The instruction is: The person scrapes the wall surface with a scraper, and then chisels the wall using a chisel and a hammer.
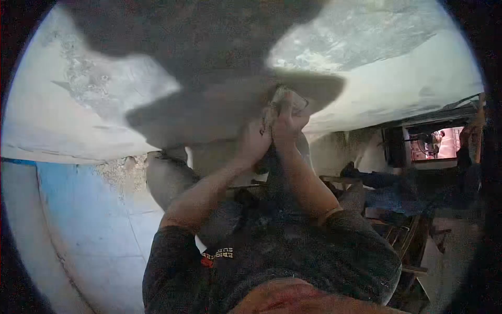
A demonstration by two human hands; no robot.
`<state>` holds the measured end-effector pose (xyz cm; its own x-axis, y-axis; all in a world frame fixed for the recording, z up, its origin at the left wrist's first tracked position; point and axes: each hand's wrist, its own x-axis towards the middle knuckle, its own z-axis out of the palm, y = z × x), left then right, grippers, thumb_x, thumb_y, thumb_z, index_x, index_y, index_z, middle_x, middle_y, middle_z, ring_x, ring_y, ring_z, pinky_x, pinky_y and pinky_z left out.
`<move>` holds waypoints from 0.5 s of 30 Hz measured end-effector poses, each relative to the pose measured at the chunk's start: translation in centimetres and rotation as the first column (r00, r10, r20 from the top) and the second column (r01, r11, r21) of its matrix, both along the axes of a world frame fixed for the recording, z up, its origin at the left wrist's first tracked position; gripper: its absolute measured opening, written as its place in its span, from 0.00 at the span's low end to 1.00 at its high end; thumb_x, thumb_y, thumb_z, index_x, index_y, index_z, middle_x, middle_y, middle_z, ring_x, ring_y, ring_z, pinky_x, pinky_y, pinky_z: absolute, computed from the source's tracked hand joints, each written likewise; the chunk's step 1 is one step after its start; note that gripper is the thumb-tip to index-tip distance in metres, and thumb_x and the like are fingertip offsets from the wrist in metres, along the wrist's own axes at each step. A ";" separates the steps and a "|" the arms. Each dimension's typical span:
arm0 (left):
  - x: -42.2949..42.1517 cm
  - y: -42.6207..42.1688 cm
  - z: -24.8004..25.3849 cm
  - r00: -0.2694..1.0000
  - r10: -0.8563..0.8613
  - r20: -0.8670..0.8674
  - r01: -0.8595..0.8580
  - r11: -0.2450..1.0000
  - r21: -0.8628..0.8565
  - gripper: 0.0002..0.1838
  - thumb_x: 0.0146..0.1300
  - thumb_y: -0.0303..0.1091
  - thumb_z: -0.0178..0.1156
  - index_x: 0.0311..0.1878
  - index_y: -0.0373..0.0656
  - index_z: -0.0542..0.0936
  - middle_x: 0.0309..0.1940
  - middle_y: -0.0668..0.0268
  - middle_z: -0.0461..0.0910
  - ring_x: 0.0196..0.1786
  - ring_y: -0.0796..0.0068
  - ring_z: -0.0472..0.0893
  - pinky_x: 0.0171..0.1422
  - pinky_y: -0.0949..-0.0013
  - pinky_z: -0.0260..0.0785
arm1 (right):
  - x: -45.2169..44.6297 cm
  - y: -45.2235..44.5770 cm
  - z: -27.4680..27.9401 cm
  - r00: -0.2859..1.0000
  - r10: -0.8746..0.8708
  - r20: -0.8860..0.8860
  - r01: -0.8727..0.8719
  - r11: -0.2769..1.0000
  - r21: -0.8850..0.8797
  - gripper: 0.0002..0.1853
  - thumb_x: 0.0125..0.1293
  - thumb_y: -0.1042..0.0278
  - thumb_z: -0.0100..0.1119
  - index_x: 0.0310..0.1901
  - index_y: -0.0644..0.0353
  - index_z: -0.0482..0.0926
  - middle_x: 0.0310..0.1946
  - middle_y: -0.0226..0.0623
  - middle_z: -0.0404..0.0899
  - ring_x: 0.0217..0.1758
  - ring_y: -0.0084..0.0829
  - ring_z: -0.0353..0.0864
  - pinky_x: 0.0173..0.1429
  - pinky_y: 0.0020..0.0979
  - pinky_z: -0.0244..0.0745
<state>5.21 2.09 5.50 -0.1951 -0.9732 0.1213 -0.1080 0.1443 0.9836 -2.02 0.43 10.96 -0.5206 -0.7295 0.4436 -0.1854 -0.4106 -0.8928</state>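
Note:
Both of my arms reach up and forward to a pale, patchy plastered surface (381,78). My right hand (286,128) is closed around a small pale, flat-looking tool (293,98), which lies at or against the shaded part of that surface. Its exact kind is not clear. Close beside it, my left hand (256,140) is closed too, with its fingers near the tool's lower left side. Blur and shade hide what the left fingers grip, if anything. A broad dark shadow (209,99) falls over the surface around the hands.
At lower left is a blue and white wall (89,209) with a rough, bare patch (123,180). To the right is a bright opening (436,144) with a dark frame. Long wooden pieces (410,238) and dark clutter lie at lower right.

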 end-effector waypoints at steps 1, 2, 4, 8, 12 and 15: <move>0.0 -0.2 -0.2 0.999 -0.047 0.026 0.045 0.997 0.055 0.29 0.69 0.51 0.43 0.27 0.31 0.75 0.18 0.55 0.75 0.23 0.63 0.75 0.30 0.56 0.63 | -0.1 0.4 0.1 1.000 -0.004 -0.024 0.004 1.000 0.012 0.17 0.66 0.65 0.56 0.48 0.68 0.65 0.35 0.41 0.75 0.28 0.26 0.77 0.30 0.27 0.75; 0.3 -0.4 0.5 0.994 -0.095 0.046 0.089 0.990 0.111 0.29 0.69 0.50 0.44 0.28 0.31 0.76 0.19 0.55 0.76 0.24 0.61 0.76 0.31 0.56 0.64 | -1.0 0.2 -0.6 0.993 -0.045 -0.108 0.048 0.999 0.025 0.16 0.66 0.65 0.56 0.47 0.67 0.66 0.35 0.40 0.75 0.30 0.26 0.77 0.33 0.26 0.74; 0.1 -0.5 0.8 0.991 -0.124 -0.039 0.128 0.984 0.126 0.27 0.69 0.50 0.45 0.30 0.31 0.77 0.20 0.55 0.77 0.25 0.60 0.77 0.32 0.57 0.65 | -2.6 -0.2 -2.0 0.954 -0.131 -0.271 0.147 0.988 0.039 0.15 0.65 0.66 0.57 0.46 0.66 0.68 0.36 0.39 0.76 0.34 0.25 0.76 0.38 0.24 0.73; -0.6 -0.3 1.1 0.949 -0.257 -0.183 0.296 0.927 0.231 0.26 0.69 0.50 0.45 0.34 0.31 0.76 0.21 0.59 0.76 0.25 0.64 0.76 0.33 0.60 0.67 | -3.9 -0.7 -0.6 0.979 0.038 -0.199 -0.028 0.998 0.055 0.14 0.64 0.65 0.59 0.43 0.65 0.69 0.31 0.37 0.77 0.30 0.25 0.78 0.31 0.24 0.75; -1.0 0.3 0.1 0.887 -0.371 -0.276 0.451 0.824 0.343 0.27 0.69 0.52 0.43 0.34 0.32 0.75 0.20 0.63 0.73 0.24 0.72 0.74 0.31 0.65 0.67 | -2.4 -0.6 2.4 0.973 0.189 0.133 -0.194 0.981 0.021 0.14 0.64 0.66 0.59 0.43 0.64 0.68 0.31 0.36 0.77 0.29 0.24 0.77 0.30 0.24 0.75; -1.8 -0.3 -0.9 0.949 -0.217 -0.230 0.246 0.964 0.103 0.29 0.69 0.53 0.42 0.26 0.34 0.73 0.15 0.65 0.69 0.21 0.77 0.70 0.25 0.67 0.63 | -2.2 -0.9 2.5 0.995 0.091 -0.048 -0.087 0.994 0.072 0.12 0.65 0.67 0.57 0.41 0.64 0.66 0.30 0.38 0.76 0.26 0.25 0.78 0.26 0.25 0.75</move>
<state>3.37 1.79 4.59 -0.3999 -0.9145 0.0619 0.1289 0.0107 0.9916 -4.21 -0.49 13.49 -0.4301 -0.8022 0.4141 -0.1971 -0.3642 -0.9102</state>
